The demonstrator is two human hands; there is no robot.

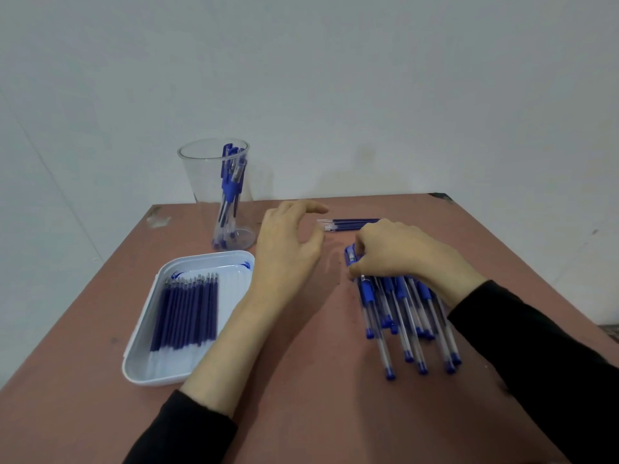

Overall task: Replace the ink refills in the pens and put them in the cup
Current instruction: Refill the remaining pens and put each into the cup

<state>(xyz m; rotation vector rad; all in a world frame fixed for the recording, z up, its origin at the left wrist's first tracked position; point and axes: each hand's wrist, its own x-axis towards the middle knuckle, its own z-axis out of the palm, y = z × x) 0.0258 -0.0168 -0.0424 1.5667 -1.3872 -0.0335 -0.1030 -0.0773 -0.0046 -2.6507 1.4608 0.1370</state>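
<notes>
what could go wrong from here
1. The right hand pinches a pen atop the loose pile of pens; pulling it could scatter or roll its neighbours.
2. The cup stands near the far edge of the table, pens leaning to one side; a careless drop might tip it.
3. The loose refills behind the hand may roll.

Right hand pinches a pen atop the pile.
</notes>
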